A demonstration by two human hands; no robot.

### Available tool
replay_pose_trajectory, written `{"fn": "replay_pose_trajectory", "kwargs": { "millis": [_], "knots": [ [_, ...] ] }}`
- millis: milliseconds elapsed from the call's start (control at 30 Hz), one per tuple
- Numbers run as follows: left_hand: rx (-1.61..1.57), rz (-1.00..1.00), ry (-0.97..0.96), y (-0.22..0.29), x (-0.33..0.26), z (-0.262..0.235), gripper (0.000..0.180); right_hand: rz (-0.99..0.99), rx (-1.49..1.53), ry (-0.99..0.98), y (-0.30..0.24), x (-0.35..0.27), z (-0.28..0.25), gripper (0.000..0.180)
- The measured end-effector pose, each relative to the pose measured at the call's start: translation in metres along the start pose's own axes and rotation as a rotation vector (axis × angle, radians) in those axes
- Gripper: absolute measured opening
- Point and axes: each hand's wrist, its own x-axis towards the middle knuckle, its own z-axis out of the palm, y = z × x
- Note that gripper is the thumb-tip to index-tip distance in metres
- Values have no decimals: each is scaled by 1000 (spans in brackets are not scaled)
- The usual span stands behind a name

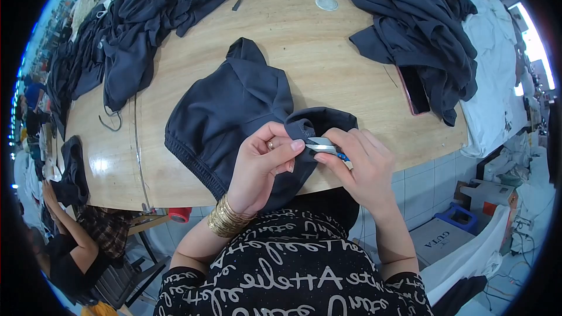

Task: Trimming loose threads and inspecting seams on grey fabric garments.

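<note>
Head view: left hand [260, 167] pinches the dark garment's cuff [301, 129] against thread snips [325, 147] gripped in the right hand [360, 167].

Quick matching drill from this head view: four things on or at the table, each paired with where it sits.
1. thread snips
2. phone
3. round lid
4. gold bangles

a. far table edge, between the dark garment piles
b. left wrist
c. right hand, at the garment cuff
d. flat on the table, right side, partly under dark cloth

Pairs: 1-c, 2-d, 3-a, 4-b
</note>
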Motion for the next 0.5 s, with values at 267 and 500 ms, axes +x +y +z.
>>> {"fn": "replay_pose_trajectory", "kwargs": {
  "millis": [267, 500],
  "knots": [
    [6, -6, 3, 0, 0, 1, 11, 16, 16, -4, -1, 0, -1, 24],
    [14, -17, 36, 1, -1, 3, 12, 101, 102, 81, 2, 0, -1, 22]
  ]
}}
